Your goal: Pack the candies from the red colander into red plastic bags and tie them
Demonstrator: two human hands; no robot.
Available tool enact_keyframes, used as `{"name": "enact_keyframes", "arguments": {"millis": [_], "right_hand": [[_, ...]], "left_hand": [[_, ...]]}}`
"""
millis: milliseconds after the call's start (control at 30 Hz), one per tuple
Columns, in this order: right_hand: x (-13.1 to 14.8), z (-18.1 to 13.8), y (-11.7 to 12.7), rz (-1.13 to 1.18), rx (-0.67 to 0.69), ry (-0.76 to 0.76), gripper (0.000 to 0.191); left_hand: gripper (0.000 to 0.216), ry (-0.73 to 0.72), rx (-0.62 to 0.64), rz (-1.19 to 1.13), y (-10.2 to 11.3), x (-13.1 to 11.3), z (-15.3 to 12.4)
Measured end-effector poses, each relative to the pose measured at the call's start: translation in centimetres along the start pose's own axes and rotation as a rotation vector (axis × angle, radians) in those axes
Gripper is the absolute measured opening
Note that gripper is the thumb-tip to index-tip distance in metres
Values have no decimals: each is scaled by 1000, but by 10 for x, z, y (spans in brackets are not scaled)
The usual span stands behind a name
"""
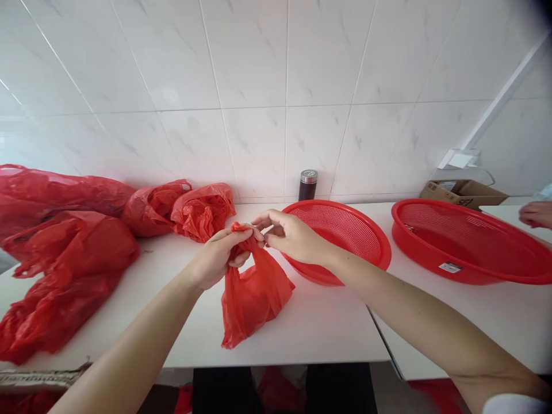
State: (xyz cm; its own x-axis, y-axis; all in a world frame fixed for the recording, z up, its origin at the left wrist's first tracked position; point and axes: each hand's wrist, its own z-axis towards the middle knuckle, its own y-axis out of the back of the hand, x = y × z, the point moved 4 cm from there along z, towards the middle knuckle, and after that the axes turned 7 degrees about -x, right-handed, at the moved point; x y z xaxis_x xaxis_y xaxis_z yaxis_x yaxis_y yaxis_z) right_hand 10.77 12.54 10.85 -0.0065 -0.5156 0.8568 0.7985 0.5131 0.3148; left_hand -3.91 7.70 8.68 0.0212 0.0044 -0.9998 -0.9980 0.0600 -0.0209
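Observation:
A red plastic bag [259, 293] rests on the white table [319, 333] in front of me, its top gathered upward. My left hand [222, 253] is closed round the bunched handles of this bag. Beside it, at the same bunched top, my right hand [288, 233] has its fingers curled with thumb and fingertips close to the plastic. Whether those right fingertips pinch a bit of the bag I cannot tell. What lies inside the bag is hidden.
Several red bags [86, 241] lie heaped at the left. Right of my hands stand a red mesh basket [382, 247] and a second red basket [474, 276]. A dark flask [307, 187] and a cardboard box [487, 198] are near the wall. Another person's hand [537, 214] shows at far right.

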Motion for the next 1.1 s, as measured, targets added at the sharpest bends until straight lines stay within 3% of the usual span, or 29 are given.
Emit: {"name": "enact_keyframes", "arguments": {"millis": [167, 300, 400, 467, 600, 700, 800, 867, 1000, 1100], "right_hand": [[-18, -5, -4, 81, -75, -97, 18], [-7, -16, -7, -22, -239, 86, 10], [6, -29, -17, -165, -250, 306, 11], [9, -37, -25, -221, -259, 385, 13], [10, -49, -39, -272, -211, 516, 19], [12, -52, -43, -269, -118, 591, 19], [9, -45, -31, -155, -240, 484, 12], [-1, -37, -25, -69, -302, 308, 15], [-36, -26, -31, 150, -103, -120, 30], [-49, -27, -35, 388, 23, -250, 34]], "left_hand": [[26, -30, -63, 0, -3, 3, 3], [29, -51, -184, 249, 0, -1, 4], [36, 66, -116, 414, 4, 1, 2], [37, 112, -36, 365, 6, 2, 1], [35, 65, 95, 158, 8, -2, -2], [21, 0, 150, 309, 10, -6, -5], [9, -77, 167, 463, 11, -10, -9], [20, -173, 154, 623, 9, -11, -11], [35, -648, 65, 1061, -2, -8, -17], [33, -903, -33, 1118, -6, 0, -21]]}}
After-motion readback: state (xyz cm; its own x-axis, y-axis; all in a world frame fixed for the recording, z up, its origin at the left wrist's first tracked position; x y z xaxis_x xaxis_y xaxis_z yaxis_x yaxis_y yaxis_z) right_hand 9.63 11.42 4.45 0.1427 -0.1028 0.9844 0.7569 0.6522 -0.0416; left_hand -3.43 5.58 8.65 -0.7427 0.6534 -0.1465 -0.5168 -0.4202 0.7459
